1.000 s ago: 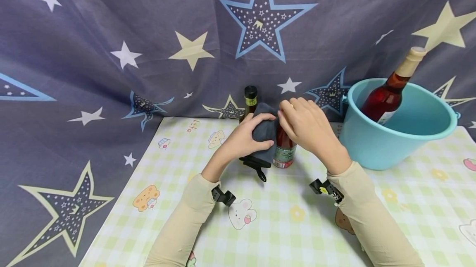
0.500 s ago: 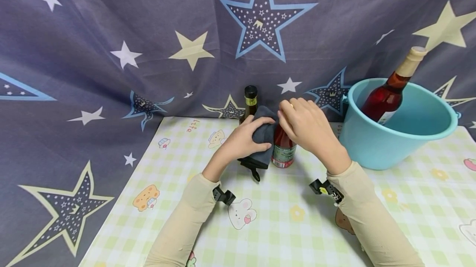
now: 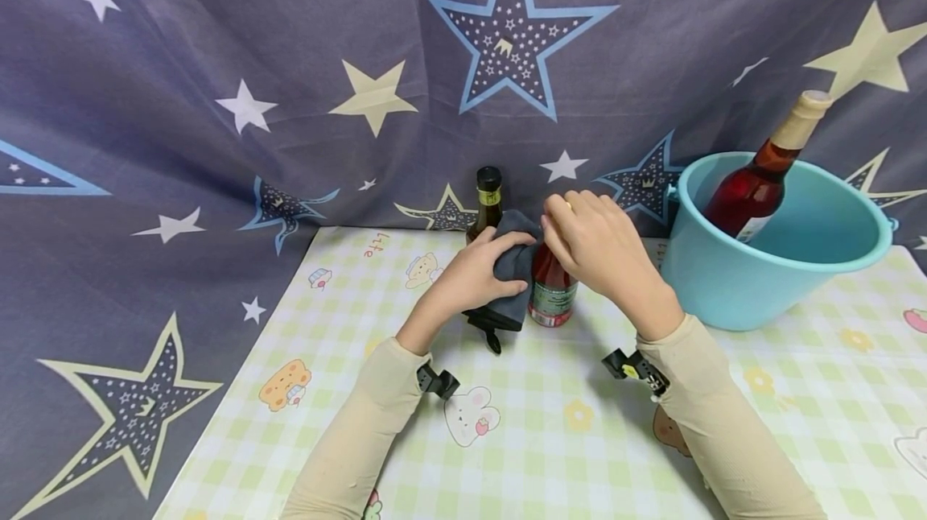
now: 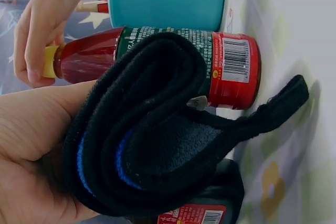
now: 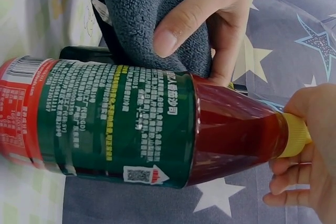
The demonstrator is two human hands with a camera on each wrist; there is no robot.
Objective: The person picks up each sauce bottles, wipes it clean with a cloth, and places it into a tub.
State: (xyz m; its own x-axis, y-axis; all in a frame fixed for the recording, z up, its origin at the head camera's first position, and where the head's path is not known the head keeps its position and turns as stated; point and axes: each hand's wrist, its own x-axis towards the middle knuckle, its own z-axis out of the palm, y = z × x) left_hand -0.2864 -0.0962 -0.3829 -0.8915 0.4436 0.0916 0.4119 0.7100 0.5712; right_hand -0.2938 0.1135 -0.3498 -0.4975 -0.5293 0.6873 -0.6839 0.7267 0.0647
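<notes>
A folded dark grey cloth with black edging and a hanging loop is gripped by my left hand. In the left wrist view its folds show bits of blue. Close on its right stands an upright bottle of red sauce, with a green and red label in the right wrist view. My right hand pinches that bottle's yellow cap from above. The cloth lies against or very near the sauce bottle's side; I cannot tell if they touch. Behind the cloth rises a dark bottle with a black cap, its lower part mostly hidden.
At the right stands a light blue bucket, and a bottle of red liquid with a cream-coloured neck leans in it. A green checked tablecloth covers the table. A starry curtain hangs right behind it.
The left hand has shifted the cloth slightly down and left along the sauce bottle, and its loop has swung left. My right hand stays at the cap.
</notes>
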